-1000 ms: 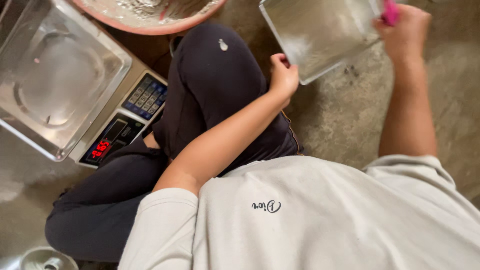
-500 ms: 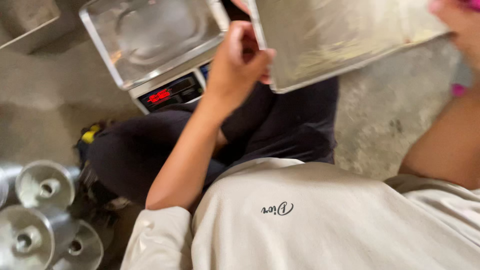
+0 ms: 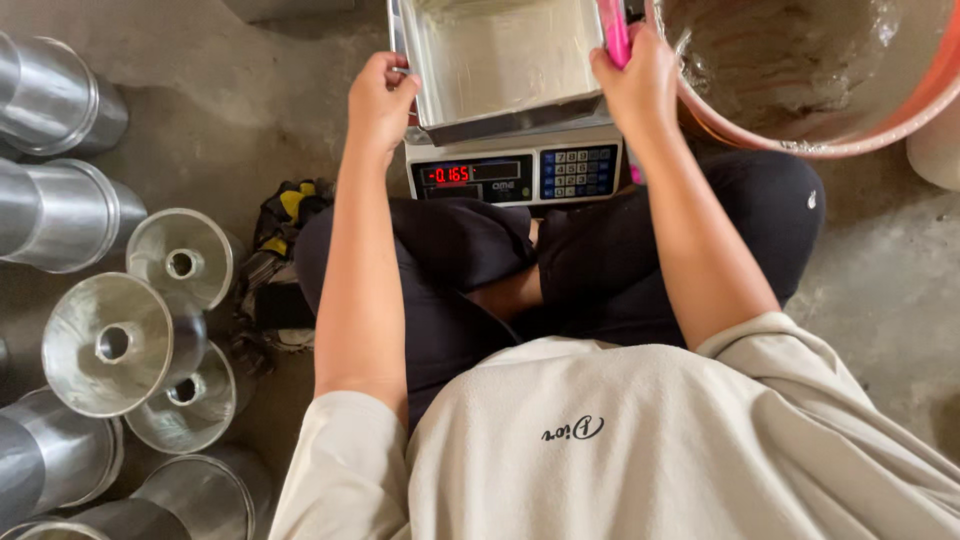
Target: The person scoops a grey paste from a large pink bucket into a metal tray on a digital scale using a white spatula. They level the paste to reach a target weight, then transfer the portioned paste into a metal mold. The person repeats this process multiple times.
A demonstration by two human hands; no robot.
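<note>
One head-worn camera looks steeply down, close over the lap, at the scale (image 3: 515, 175) ahead

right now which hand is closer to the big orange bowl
Right. The right hand, holding a pink tool at the tray's right edge, is beside the orange bowl; the left hand grips the tray's far side.

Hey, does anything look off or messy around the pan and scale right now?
Mostly tidy. The square metal pan sits slightly crooked on the scale, held at both sides by the left hand and right hand. The orange bowl beside it has batter smeared up its inner wall. Nothing looks spilled on the floor.
</note>
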